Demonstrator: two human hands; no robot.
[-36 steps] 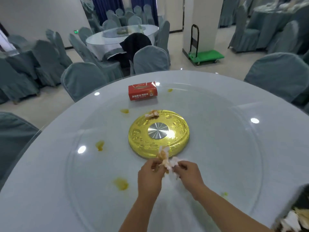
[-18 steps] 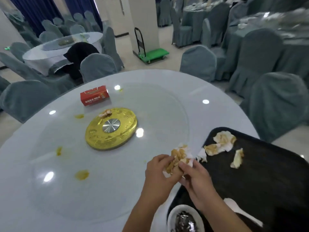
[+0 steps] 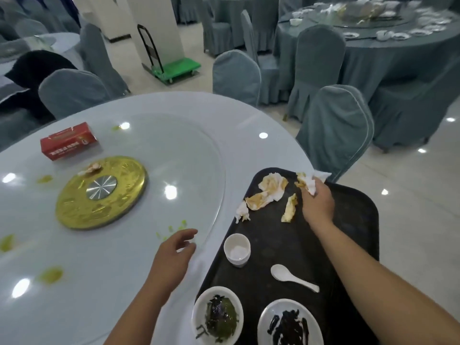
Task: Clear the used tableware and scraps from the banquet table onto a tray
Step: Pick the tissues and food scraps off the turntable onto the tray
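Observation:
A black tray (image 3: 353,220) lies on the right edge of the round banquet table (image 3: 249,125). My right hand (image 3: 317,202) reaches over the tray's far end and grips a crumpled stained napkin (image 3: 311,181). Several soiled napkins (image 3: 271,186) lie on the tray beside it. A white cup (image 3: 237,249), a white spoon (image 3: 292,277) and two small plates with dark leftovers (image 3: 219,316) (image 3: 290,324) sit on the tray's near part. My left hand (image 3: 174,255) hovers over the glass turntable (image 3: 194,155), fingers relaxed and holding nothing.
A gold hub (image 3: 100,192) with a scrap (image 3: 90,168) on its far rim sits mid-table, a red tissue box (image 3: 68,140) behind it. Yellow-green smears (image 3: 51,275) dot the glass. Covered chairs (image 3: 336,128) ring the table; a green trolley (image 3: 174,68) stands beyond.
My right hand carried the napkin wad from the turntable out over the tray's far end. My left hand let go and stayed over the glass. The view swung right.

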